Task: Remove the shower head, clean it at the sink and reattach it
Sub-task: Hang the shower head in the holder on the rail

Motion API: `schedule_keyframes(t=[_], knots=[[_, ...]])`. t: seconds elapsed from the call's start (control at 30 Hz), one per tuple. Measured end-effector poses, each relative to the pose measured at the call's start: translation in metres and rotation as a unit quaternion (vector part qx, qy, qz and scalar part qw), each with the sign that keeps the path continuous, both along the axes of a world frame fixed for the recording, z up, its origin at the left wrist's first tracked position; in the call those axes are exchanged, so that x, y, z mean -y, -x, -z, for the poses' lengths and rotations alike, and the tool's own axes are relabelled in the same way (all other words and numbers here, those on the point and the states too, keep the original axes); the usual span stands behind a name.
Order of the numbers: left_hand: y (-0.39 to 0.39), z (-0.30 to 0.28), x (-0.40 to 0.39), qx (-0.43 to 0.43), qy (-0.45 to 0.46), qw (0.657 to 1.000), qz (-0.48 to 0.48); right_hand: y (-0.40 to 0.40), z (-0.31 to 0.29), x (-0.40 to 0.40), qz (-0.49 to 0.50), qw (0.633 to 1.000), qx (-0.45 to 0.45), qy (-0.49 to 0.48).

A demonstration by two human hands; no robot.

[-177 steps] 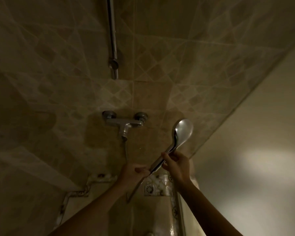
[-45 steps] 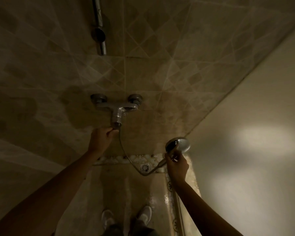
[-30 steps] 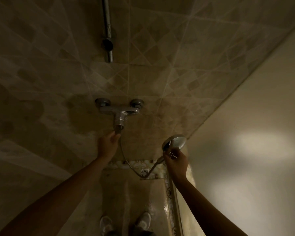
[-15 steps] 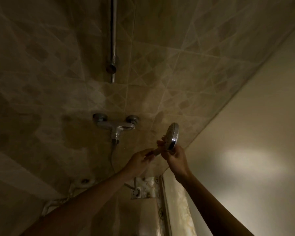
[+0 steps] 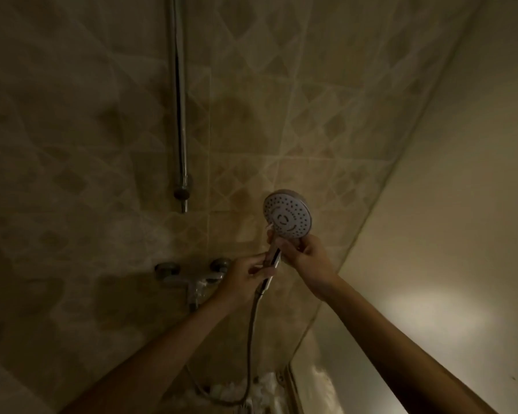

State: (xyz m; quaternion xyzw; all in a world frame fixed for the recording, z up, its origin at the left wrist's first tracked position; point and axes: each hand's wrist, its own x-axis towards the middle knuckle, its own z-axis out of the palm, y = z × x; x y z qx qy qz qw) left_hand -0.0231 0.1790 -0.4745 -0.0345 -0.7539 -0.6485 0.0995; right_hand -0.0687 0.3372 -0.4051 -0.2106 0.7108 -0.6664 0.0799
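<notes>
Head view shows the round chrome shower head (image 5: 287,216), spray face toward the camera, raised in front of the beige tiled wall (image 5: 326,100). The right hand (image 5: 304,254) is closed around the neck just below the face. The left hand (image 5: 247,276) pinches the lower handle near the flexible metal hose (image 5: 251,339), which hangs down, loops and is not yet detached. Risk: a wet chrome handle may slip under twisting force, and the freed hose may drop and swing against the wall-mounted chrome mixer tap (image 5: 192,277).
</notes>
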Motion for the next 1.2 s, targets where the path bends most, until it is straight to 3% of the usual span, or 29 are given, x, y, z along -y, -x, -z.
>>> schedule_keyframes(t=[0.4,0.67,0.93,1.2], knots=[[0.03,-0.104,0.009,-0.07,-0.025,0.997,-0.027,0.017,-0.092,0.019,0.007,0.991,-0.119,-0.058],[0.039,-0.185,0.031,-0.067,-0.04,0.997,0.021,0.018,-0.167,0.031,-0.012,0.993,-0.117,-0.004],[0.037,-0.299,0.06,-0.187,0.002,0.981,-0.041,0.023,-0.25,0.058,-0.008,0.988,-0.133,0.073],[0.023,-0.38,0.077,-0.284,0.011,0.955,-0.09,0.016,-0.329,0.076,-0.033,0.969,-0.237,0.064]])
